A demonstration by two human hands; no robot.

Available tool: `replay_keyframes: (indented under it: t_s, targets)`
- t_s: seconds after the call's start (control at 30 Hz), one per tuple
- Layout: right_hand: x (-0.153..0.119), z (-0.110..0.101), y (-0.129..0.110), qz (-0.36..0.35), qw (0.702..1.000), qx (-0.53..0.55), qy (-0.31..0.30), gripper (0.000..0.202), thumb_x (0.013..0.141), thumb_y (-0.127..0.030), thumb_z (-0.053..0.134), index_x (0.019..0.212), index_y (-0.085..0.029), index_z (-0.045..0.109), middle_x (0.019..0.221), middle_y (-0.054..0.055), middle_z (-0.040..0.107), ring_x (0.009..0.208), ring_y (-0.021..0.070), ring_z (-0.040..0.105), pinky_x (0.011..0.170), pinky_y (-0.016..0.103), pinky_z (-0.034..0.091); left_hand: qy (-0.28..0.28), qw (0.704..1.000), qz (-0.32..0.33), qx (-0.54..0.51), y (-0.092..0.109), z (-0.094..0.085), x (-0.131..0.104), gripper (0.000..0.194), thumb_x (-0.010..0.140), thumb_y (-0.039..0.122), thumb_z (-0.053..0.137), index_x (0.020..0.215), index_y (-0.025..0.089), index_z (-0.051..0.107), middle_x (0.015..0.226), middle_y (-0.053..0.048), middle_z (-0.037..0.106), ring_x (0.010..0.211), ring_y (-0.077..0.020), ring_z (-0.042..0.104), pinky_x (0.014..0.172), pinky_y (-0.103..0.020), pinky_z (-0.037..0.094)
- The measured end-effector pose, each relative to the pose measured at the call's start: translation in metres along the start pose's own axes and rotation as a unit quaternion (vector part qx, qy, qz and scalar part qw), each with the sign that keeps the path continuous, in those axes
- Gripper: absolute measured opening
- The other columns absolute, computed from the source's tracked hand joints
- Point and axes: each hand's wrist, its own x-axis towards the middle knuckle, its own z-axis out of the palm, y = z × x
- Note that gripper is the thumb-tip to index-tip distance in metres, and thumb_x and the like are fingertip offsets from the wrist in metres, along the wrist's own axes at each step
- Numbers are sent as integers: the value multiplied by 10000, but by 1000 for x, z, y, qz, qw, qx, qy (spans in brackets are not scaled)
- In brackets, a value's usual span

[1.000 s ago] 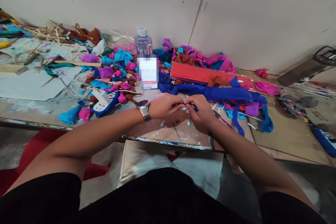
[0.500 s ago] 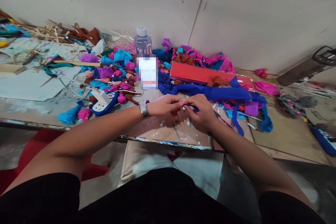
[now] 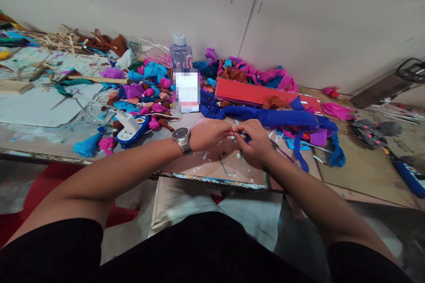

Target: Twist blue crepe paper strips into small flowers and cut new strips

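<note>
Head view: pale wall behind, cluttered desk pushed up near it. Most of the stock sits at the back and off to the left, probably so the front strip can serve as the work spot.

Work's at the front edge, right in front of the person's torso. Right hand: grip closed on a small dark-blue piece, partly tucked under the fingers. Left hand: fingertips bunched against the right hand's, but can't tell whether that grip has hold of anything. Tips-only contact suggests a thin, soft item that needs fine control; meeting head-on likely lets one side steady while the other works.

Long blue strip lies just behind the right hand, within easy reach, presumably on purpose. Can't tell if it joins the held piece. Wrapped red sheets lie flat behind it.

Phone-like screen, blurred out, stands in front of the bottle, probably propped on it so it faces the person. Blue power strip sits left of the watch, with a white plug in it; likely parked there to feed the white cable nearby.
</note>
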Motion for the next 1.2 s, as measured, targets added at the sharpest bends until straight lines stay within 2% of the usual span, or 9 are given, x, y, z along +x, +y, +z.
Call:
replay_keyframes:
  t_s: [0.27,0.4,0.47,0.6,0.77,0.93,1.03,1.1,1.2]
  targets:
    - [0,0,2,-6,999,2,42,37,991,-290,666,976,-257,661,885,29,745,864,233,676,881,444,476,-64,965,-72,-245,-2,-4,2,400,1066,467,498,908,166,709,755,-21,761,679,-136,688,641,-247,445]
    - [0,1,3,2,999,-1,35,37,979,-292,670,973,-257,659,899,32,749,870,237,678,888,448,475,-5,998,-5,-56,-3,-2,1,346,1057,394,505,929,177,742,804,-48,761,718,-158,681,633,-278,404]
    - [-1,1,3,15,1000,0,21,33,971,-287,657,964,-255,652,894,33,742,863,238,670,876,440,473,18,998,43,47,-2,-2,0,306,1050,318,492,975,192,760,881,-66,778,772,-171,696,656,-295,407]
    - [-1,3,2,25,1000,10,6,29,965,-278,622,964,-251,632,895,38,728,865,238,661,861,424,471,19,993,72,87,0,-3,-2,298,1043,303,486,991,197,760,904,-73,782,793,-178,704,673,-303,423]
    - [0,3,4,-6,1000,20,11,19,976,-279,637,983,-262,643,899,32,751,863,233,681,866,420,488,-30,987,-34,-157,0,-4,0,513,1097,484,388,861,171,720,767,-52,752,706,-152,684,663,-270,461]
    - [1,1,4,-47,998,33,-6,44,1000,-284,641,1028,-259,666,949,37,792,892,228,716,884,429,495,-158,877,-115,-439,-5,2,3,606,1039,672,451,851,144,681,748,-67,737,660,-145,688,661,-260,534]
    - [2,0,3,-55,998,33,-3,45,996,-285,637,1017,-259,668,943,37,796,873,225,715,871,432,494,-188,820,-133,-524,-8,4,3,581,956,713,596,847,146,656,739,-46,707,644,-139,692,652,-260,542]
    - [2,0,3,-56,998,31,2,41,992,-290,640,983,-256,660,908,32,787,839,218,700,848,425,490,-184,822,-134,-522,-9,5,4,547,947,683,635,851,145,658,718,-33,692,633,-133,685,640,-251,529]
    - [1,1,5,-49,998,30,2,54,994,-297,644,964,-252,651,890,28,774,827,213,687,848,418,486,-161,885,-102,-426,-11,3,4,486,1003,593,593,844,143,686,710,-31,704,641,-123,661,633,-235,487]
